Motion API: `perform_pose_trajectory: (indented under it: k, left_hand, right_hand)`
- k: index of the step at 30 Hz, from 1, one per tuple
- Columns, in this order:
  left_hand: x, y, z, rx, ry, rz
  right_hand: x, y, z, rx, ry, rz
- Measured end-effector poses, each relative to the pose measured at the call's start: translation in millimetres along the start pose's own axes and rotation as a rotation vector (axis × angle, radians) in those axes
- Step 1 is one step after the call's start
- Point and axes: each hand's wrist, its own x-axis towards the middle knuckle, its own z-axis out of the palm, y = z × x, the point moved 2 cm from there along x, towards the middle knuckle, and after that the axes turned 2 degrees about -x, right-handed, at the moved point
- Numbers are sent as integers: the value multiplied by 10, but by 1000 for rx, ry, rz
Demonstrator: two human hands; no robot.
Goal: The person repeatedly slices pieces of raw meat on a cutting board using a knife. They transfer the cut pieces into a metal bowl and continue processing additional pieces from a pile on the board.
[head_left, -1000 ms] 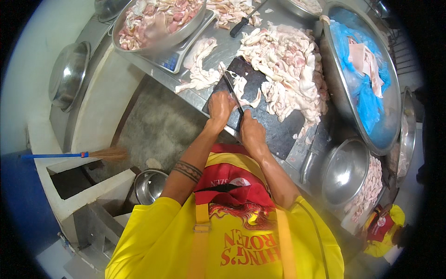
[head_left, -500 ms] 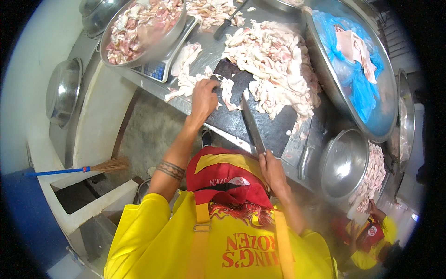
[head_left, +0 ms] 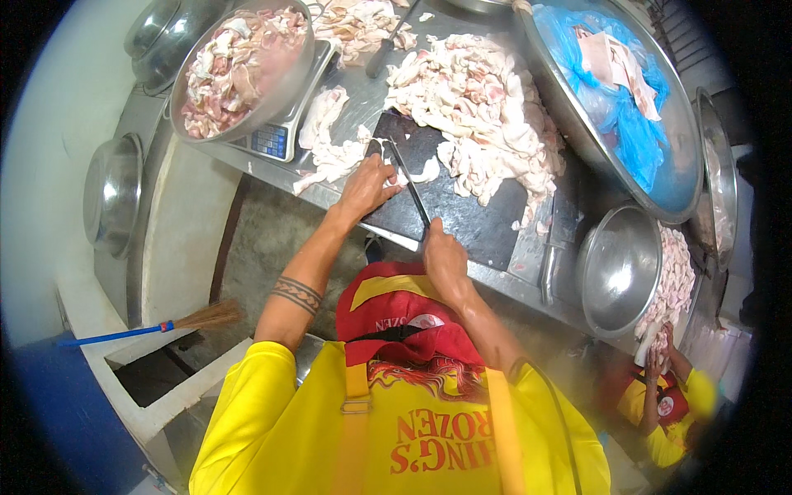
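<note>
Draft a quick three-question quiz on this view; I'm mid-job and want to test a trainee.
1. Multiple choice: whose grip is around the knife above the dark board?
a) left
b) right
c) neither

2. True or false: the blue plastic lies inside the large steel basin.

3. Fill in the missing word: at upper left, the steel bowl heaped with meat sits on a ____.

Key:
1. b, the right hand
2. True
3. scale
</note>
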Motion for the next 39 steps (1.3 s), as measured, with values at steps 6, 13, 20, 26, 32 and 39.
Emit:
perform_pose_trajectory:
  k: [6, 13, 20, 26, 32, 39]
  left_hand:
    - [69, -180, -3, 10, 149, -169]
    - [167, -138, -76, -18, 225, -34]
    - [121, 19, 72, 166, -101, 214]
    - [494, -475, -175, 248, -132, 45]
    - [574, -170, -664, -465, -329, -224]
    - [610, 116, -166, -446, -554, -506]
  right_hand:
    - [-443, 168, -172, -51, -68, 77]
    - [-918, 245, -241, -60, -127, 183]
    - [-913, 150, -16, -52, -32, 207]
    - [-1332, 220, -45, -18, -35, 250]
    - [-988, 390, -74, -36, 42, 214]
    - [-492, 464, -353, 244, 317, 172]
